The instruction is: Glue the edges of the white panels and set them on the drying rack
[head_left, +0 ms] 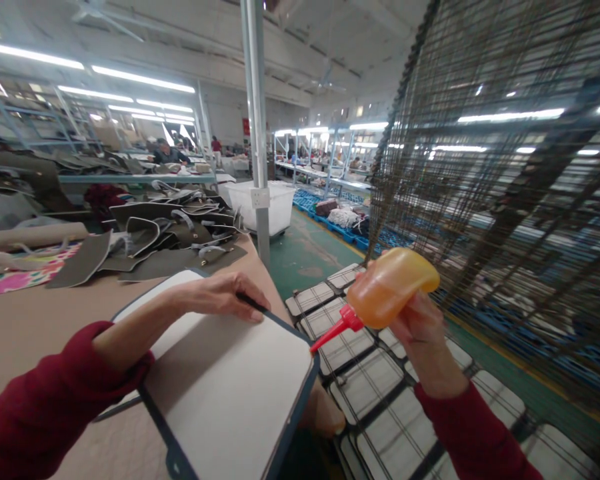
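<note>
My left hand (230,295) grips the far edge of a white panel with a dark blue border (235,387), fingers curled over the rim. The panel is tilted and overhangs the table edge. A second white panel (153,299) lies beneath it, mostly covered. In my right hand (420,327) is a soft squeeze bottle (393,287) of yellow-orange liquid, held sideways. Its red nozzle (336,332) points down to the left, with the tip at the panel's right corner on the border. Whether liquid is coming out cannot be made out.
Grey-brown cut pieces with straps (180,233) are heaped on the brown table (25,333). A rack of wire mesh (460,133) leans up at right, with bordered panels (370,380) laid on its lower mesh. A metal post (257,133) and a white bin (277,207) stand ahead.
</note>
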The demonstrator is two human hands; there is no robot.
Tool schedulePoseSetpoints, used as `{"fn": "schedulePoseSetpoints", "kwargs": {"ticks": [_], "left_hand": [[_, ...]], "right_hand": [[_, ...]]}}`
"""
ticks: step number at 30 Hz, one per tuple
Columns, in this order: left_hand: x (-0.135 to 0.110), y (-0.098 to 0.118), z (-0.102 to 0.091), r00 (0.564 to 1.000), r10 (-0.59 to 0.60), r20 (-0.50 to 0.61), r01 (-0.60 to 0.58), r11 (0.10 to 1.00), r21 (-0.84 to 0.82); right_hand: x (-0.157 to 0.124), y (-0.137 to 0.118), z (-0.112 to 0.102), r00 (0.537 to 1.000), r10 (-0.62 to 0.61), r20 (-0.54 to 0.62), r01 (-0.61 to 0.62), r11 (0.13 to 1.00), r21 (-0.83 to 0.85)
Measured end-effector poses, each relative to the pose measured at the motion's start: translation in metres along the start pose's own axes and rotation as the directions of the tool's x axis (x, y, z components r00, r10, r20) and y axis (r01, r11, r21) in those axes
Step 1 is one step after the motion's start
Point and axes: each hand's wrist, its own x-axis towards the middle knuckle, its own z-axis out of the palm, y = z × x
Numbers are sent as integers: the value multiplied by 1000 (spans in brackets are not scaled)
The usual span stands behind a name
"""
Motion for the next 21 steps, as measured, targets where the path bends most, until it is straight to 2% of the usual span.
{"fn": "schedulePoseSetpoints", "kwargs": {"ticks": [4,8,13,21], "left_hand": [[-2,-7,0,1000,-5,-18,5,1000,24],[-4,-4,0,999,-28,-38,28,999,17],[-6,-2,0,998,12,-61,-12,1000,8],[-11,-27,6,990,-60,-127,54,997,-49]], "right_hand": [[-2,2,0,996,-75,-40,74,997,-30],[-7,5,1,993,-113,-45,111,993,-29],[-12,8,1,979,-185,-89,182,982,-42],[-16,13,2,961,-228,-155,221,974,-57]]}}
